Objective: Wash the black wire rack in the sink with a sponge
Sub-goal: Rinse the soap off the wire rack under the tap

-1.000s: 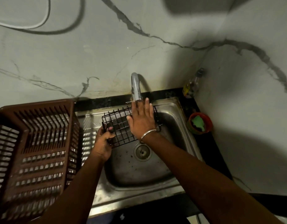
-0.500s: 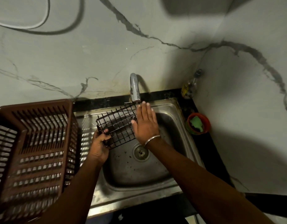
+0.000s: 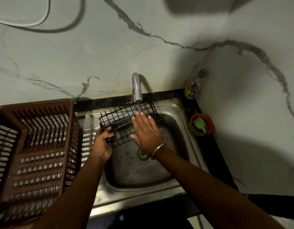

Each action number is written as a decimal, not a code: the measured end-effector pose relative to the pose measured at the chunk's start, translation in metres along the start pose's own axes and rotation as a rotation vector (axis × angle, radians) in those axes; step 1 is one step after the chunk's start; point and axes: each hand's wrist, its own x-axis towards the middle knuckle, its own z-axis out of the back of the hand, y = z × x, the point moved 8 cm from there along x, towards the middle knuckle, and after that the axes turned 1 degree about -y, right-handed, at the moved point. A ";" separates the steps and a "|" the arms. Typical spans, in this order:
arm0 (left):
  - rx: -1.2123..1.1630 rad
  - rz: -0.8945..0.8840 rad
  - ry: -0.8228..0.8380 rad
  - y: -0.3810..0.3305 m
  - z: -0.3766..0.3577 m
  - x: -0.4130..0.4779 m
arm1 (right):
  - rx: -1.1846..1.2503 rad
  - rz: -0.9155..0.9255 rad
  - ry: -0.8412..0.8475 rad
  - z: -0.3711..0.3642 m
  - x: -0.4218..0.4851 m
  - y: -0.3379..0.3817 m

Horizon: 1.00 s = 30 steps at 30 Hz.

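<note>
While both forearms reach in from the near edge of the counter, the steel sink (image 3: 181, 164) sits right below them, its basin wet and speckled, with the round drain (image 3: 142, 155) showing between the wrists. To the near left, a big brown slatted dish basket (image 3: 35, 146) stands on the ribbed draining board, just beside the basin. A little further in, the left hand (image 3: 102, 143) curls its fingers and thumb around the near left corner of the black wire rack (image 3: 124, 123), gripping it and holding it up over the basin, tilted so that its far end rises toward the tap. The right hand (image 3: 147, 132), with a thin metal bangle (image 3: 158, 148) at the wrist, lies flat on the right part of the rack, fingers straight and spread, palm pressed against the grid and grasping nothing. Just past those fingertips, a thin stream of water falls from the chrome tap (image 3: 136, 87) onto the rack's far edge. Off to the right, on the black counter strip, a small red bowl (image 3: 209, 128) holds a green sponge (image 3: 200, 123), well apart from both hands. Further back in the corner stands a small bottle (image 3: 192, 87) with a yellow label, too dim to read. Behind everything rises the pale marble-veined wall (image 3: 159, 22), with a cable (image 3: 43, 29) looping across its upper left.
</note>
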 end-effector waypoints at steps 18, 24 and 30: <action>-0.008 -0.011 0.065 -0.010 -0.004 0.007 | -0.028 -0.070 -0.023 0.003 -0.032 -0.017; -0.011 -0.011 0.056 -0.013 -0.002 0.004 | 0.015 -0.084 -0.024 0.001 -0.036 -0.015; -0.081 0.041 0.081 0.004 -0.004 -0.007 | 0.359 -0.462 -0.226 0.024 -0.025 -0.031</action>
